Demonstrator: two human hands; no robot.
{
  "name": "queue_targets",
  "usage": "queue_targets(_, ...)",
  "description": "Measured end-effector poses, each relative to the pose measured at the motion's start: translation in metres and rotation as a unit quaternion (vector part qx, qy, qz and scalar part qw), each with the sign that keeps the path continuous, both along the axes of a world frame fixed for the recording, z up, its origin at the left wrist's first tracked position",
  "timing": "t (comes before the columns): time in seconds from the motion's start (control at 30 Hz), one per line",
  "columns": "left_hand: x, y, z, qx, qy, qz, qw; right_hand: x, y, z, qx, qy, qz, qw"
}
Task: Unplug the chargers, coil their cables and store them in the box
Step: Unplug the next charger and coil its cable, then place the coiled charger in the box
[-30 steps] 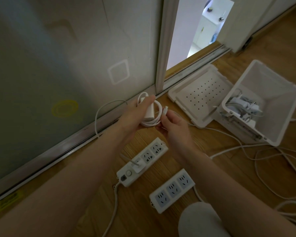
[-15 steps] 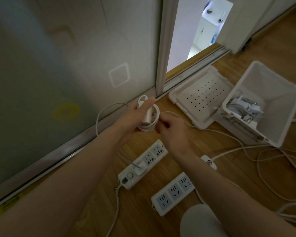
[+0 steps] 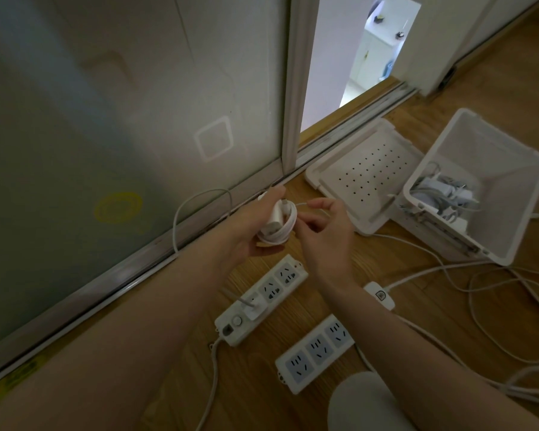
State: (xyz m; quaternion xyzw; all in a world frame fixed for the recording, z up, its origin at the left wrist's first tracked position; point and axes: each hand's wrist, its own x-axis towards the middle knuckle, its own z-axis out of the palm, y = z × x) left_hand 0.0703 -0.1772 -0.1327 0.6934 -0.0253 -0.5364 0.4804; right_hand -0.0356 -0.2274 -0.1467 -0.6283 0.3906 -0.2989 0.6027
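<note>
Right hand (image 3: 324, 241) higher; round coil (image 3: 277, 227) (smooth, white)

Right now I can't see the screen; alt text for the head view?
The left hand grips a charger wrapped in its cable; the right hand pinches the cable's end. Two power strips lie below, a box holding chargers to the right.

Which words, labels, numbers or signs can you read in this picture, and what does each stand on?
No text here can be read.
On the inline switch: a small dark square mark, too small to read.
On the yellow strip at the lower left: dark marks, blurred.
On the glass panel: a yellow ring, no letters legible.
</note>
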Motion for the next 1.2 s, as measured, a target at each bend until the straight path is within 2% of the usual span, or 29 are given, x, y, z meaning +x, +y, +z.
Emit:
queue_targets(0.17,-0.004,-0.009,-0.005,0.004,-0.041,0.043,0.998,-0.007,0.0,0.0,-0.011,0.013,0.031,0.999)
queue_targets(0.33,0.0,-0.012,-0.01,0.008,-0.117,0.041,0.992,-0.005,-0.002,0.005,0.106,-0.02,0.084,0.991)
queue_targets(0.43,0.0,-0.008,-0.012,-0.007,-0.167,0.019,0.986,0.0,-0.004,-0.002,0.003,0.073,0.126,0.989)
queue_targets(0.6,-0.003,-0.004,-0.016,0.004,-0.136,-0.017,0.991,0.006,-0.009,-0.003,-0.069,0.133,0.111,0.982)
queue_targets(0.7,-0.005,-0.007,-0.014,0.001,-0.13,-0.031,0.991,0.008,-0.015,-0.002,0.015,0.145,0.068,0.987)
queue_targets(0.83,-0.011,-0.009,-0.013,-0.012,-0.111,-0.051,0.992,0.003,-0.022,0.001,0.197,0.109,0.015,0.974)
queue_targets(0.93,-0.018,-0.016,-0.013,-0.021,-0.161,-0.063,0.985,-0.001,-0.032,0.003,0.263,0.081,0.005,0.961)
queue_targets(1.0,-0.022,-0.025,-0.007,-0.028,-0.211,-0.066,0.975,-0.003,-0.041,0.008,0.27,0.063,0.009,0.961)
queue_targets(1.07,-0.023,-0.035,-0.002,-0.045,-0.23,-0.062,0.97,-0.005,-0.05,0.014,0.214,0.058,0.013,0.975)
queue_targets(1.13,-0.029,-0.045,0.005,-0.061,-0.234,-0.061,0.968,-0.012,-0.059,0.017,0.02,0.114,0.031,0.993)
queue_targets(1.2,-0.033,-0.053,0.009,-0.074,-0.236,-0.06,0.967,-0.018,-0.064,0.025,-0.182,0.19,0.074,0.962)
